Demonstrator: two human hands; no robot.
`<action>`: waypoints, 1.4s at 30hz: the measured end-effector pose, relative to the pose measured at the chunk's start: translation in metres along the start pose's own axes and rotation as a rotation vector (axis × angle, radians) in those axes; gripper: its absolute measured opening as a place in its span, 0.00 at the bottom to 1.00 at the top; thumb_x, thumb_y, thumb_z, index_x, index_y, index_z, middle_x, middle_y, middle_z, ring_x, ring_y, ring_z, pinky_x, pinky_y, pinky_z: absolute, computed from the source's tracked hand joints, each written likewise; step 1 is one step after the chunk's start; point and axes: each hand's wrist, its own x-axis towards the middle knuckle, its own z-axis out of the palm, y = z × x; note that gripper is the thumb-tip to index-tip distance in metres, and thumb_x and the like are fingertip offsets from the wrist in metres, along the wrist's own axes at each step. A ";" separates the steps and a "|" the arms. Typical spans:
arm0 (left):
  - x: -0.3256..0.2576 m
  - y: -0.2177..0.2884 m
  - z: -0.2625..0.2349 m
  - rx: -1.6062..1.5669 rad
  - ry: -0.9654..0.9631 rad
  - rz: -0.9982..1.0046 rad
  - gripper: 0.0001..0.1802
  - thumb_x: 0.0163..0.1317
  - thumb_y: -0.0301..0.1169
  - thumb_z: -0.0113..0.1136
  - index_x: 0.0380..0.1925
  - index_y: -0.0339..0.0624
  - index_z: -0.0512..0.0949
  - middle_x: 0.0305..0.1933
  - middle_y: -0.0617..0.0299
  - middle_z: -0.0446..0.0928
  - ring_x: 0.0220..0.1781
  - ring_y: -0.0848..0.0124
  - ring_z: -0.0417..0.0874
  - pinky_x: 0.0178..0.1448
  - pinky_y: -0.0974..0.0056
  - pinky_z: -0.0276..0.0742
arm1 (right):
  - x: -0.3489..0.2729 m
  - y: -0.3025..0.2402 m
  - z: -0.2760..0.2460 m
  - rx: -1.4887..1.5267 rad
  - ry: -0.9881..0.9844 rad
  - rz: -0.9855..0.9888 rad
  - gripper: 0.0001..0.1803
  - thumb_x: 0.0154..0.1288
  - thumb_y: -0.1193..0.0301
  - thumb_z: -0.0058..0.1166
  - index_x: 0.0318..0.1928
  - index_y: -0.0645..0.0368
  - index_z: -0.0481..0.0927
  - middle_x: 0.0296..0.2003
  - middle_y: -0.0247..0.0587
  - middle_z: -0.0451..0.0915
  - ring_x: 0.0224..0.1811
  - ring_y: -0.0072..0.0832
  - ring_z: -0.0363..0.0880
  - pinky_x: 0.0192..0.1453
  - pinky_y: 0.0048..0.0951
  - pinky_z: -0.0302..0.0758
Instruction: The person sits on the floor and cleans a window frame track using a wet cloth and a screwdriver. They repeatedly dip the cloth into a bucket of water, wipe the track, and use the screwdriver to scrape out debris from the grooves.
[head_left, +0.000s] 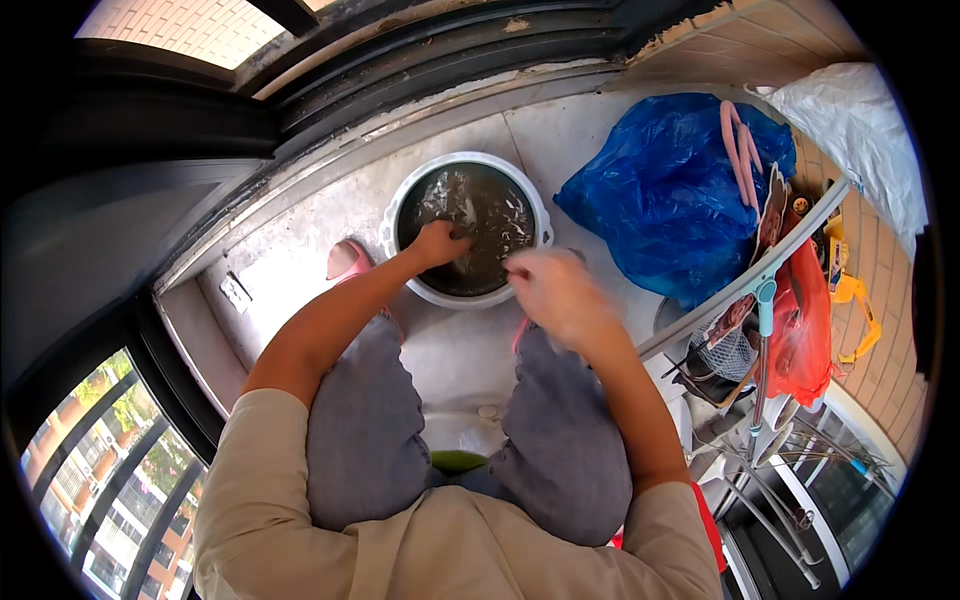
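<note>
A round basin with a pale rim stands on the floor between my feet. Dark, murky water with glints and a whitish patch fills it. My left hand is over the near left part of the water, its fingers curled; whatever they hold, if anything, cannot be made out. At the basin's right side, my right hand is smeared by motion. Its fingertips come close to the rim, and its grip does not show clearly.
A large blue plastic bag lies right of the basin. Beyond a curved grey bar are a red bag, a yellow toy and a white sack. A dark window frame runs along the far side.
</note>
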 end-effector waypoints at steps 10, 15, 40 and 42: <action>-0.092 0.066 -0.081 -1.044 -0.543 0.266 0.27 0.56 0.18 0.57 0.57 0.38 0.65 0.51 0.56 0.76 0.50 0.66 0.80 0.55 0.64 0.76 | 0.071 0.027 0.042 0.306 -0.104 -0.279 0.37 0.48 0.90 0.48 0.63 0.57 0.67 0.63 0.47 0.66 0.66 0.40 0.65 0.66 0.32 0.64; -0.108 0.085 -0.098 -1.045 -0.522 0.157 0.21 0.59 0.22 0.60 0.52 0.37 0.69 0.51 0.56 0.77 0.50 0.67 0.81 0.55 0.66 0.76 | 0.083 0.046 0.064 0.640 -0.128 -0.167 0.32 0.52 0.86 0.53 0.61 0.60 0.69 0.54 0.42 0.75 0.54 0.35 0.76 0.58 0.30 0.70; -0.004 -0.001 -0.010 -1.329 -0.137 -0.487 0.23 0.71 0.35 0.42 0.63 0.42 0.59 0.66 0.50 0.61 0.66 0.52 0.64 0.65 0.39 0.64 | 0.119 0.063 0.129 -0.256 -0.057 0.156 0.16 0.61 0.68 0.52 0.48 0.60 0.70 0.42 0.58 0.79 0.46 0.51 0.79 0.52 0.44 0.76; -0.003 0.017 -0.007 -1.466 -0.195 -0.581 0.23 0.72 0.39 0.41 0.63 0.42 0.60 0.67 0.52 0.61 0.67 0.54 0.64 0.66 0.40 0.64 | 0.120 0.064 0.124 -0.183 -0.200 0.199 0.15 0.63 0.65 0.50 0.47 0.60 0.71 0.41 0.59 0.79 0.47 0.52 0.78 0.51 0.46 0.75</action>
